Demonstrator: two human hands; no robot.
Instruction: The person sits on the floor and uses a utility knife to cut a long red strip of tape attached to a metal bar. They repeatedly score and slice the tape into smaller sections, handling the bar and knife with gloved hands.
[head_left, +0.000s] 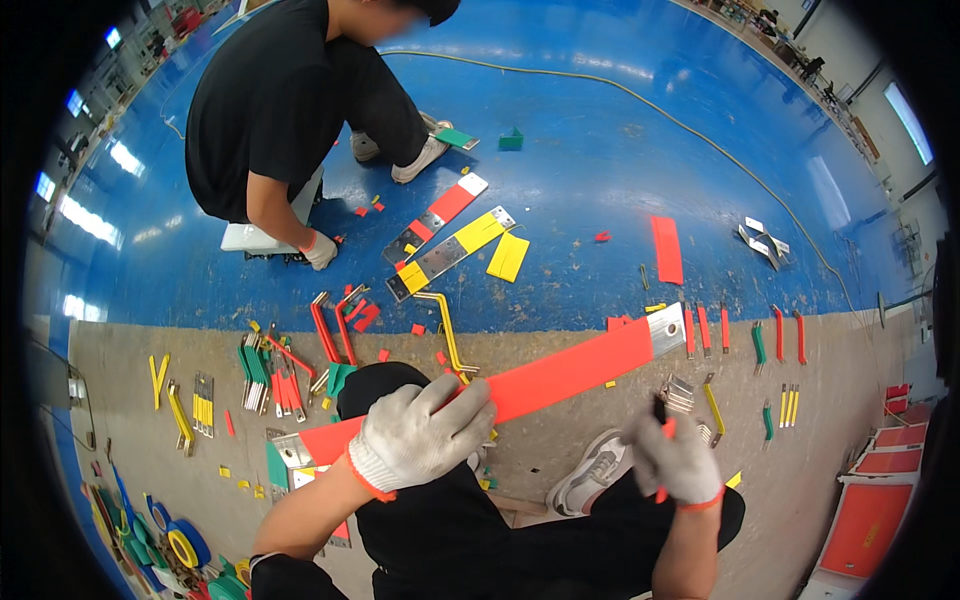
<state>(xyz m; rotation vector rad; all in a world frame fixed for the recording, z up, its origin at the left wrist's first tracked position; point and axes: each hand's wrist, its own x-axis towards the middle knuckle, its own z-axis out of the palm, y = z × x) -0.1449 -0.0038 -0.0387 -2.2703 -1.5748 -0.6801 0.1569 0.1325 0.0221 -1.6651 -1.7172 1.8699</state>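
Note:
My left hand, in a white knit glove with an orange cuff, grips a long flat metal busbar covered by a red sleeve. The bar lies slantwise over my lap, its bare right end showing a bolt hole. My right hand, also gloved, is closed around a red-and-black hand tool, apart from the bar. Motion blur hides what kind of tool it is. Beyond the bar, a bent yellow-sleeved busbar lies on the floor.
A person sits ahead on a low white stool. Yellow-sleeved and red-sleeved flat busbars lie on the blue floor. Green-sleeved bars are left; tape rolls are lower left. A hose crosses behind; red-topped cases stand right.

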